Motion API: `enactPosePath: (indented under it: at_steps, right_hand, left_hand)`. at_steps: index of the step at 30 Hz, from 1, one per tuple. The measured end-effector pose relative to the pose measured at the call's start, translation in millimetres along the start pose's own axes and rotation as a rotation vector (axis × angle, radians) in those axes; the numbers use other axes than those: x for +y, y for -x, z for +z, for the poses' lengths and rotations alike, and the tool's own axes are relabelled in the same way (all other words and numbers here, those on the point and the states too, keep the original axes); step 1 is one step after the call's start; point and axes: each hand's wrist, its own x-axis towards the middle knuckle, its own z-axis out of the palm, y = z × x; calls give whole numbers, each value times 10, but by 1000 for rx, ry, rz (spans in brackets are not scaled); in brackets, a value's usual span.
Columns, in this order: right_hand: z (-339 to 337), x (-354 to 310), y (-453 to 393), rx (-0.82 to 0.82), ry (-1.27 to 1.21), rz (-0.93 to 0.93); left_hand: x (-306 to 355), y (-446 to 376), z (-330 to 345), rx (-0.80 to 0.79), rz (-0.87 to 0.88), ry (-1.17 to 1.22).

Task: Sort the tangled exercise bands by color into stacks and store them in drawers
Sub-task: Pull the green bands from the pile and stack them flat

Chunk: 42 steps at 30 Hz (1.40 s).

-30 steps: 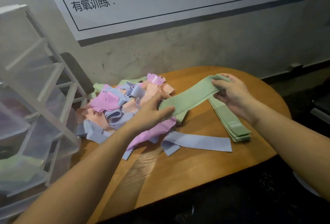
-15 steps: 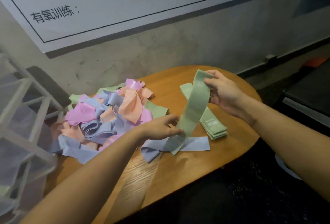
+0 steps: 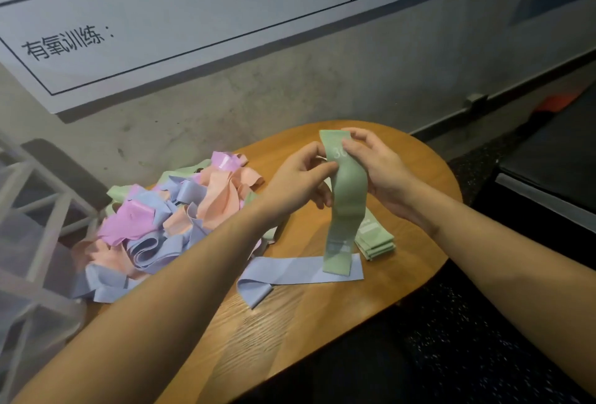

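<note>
A green band (image 3: 346,203) hangs upright over the wooden table (image 3: 290,323). My right hand (image 3: 377,168) pinches its top end and my left hand (image 3: 300,178) grips it just below, from the left. Its lower end touches a flat blue band (image 3: 300,271) lying on the table. Behind the hanging band, a neat stack of green bands (image 3: 375,237) rests on the table. A tangled pile of pink, peach, blue and green bands (image 3: 167,220) covers the table's left part.
A translucent plastic drawer unit (image 3: 29,242) stands at the left edge. A concrete wall with a white board (image 3: 193,16) rises behind the table. Dark floor and a black bench (image 3: 554,171) lie to the right.
The green band was pulled out of the pile and raised upright. My left hand slid up from its lower end to just under my right hand. The view shifted left.
</note>
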Motion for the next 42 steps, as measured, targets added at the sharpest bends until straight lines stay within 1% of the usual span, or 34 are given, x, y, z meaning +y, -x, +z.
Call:
enactPosePath:
  at_steps: [4,8,10,14,18,21,23,25,29,33,36,37,42]
  right_hand:
    - [-66,134,21,-114,-26,91]
    - [-159,257,71,-216,39,152]
    - [-214,317,66,-229,85,182]
    - [-299,350,60,-180,177,231]
    - [-402,362,38,-84,258,235]
    - [-442,347,86,-55,385,207]
    - [-582,395,30,41,422,223]
    - [-623,404,36,94,414,219]
    - [-705,430,7,67,406,241]
    - [-777,482,-5,109,386,265]
    - [-810,512,-2,91,286,344]
    - [-813,515,1,74,293,365]
    - [-771,577,-13,43,557,400]
  left_hand:
    - [58,-150,-2,122,-68,185]
    - [81,-315,-38,230,-140,416]
    - [56,-398,-71,253,-154,473]
    - [-8,-574,-122,328,-189,529]
    - [-88,-737,-163,372,-247,517]
    - [-172,-798,-184,386,-257,463]
    - [-287,-986,-92,380,-293,442]
    - [-356,-1017,-83,382,-281,369]
    - [-480,-1113,-99,389,-304,316]
    - [-623,-1191,-67,417,-341,296]
    - [-745,-1255,-71,473,-382,310]
    - [-779,-1265,-65,477,-389,300]
    - [-947,-1340,-45,463,-422,245]
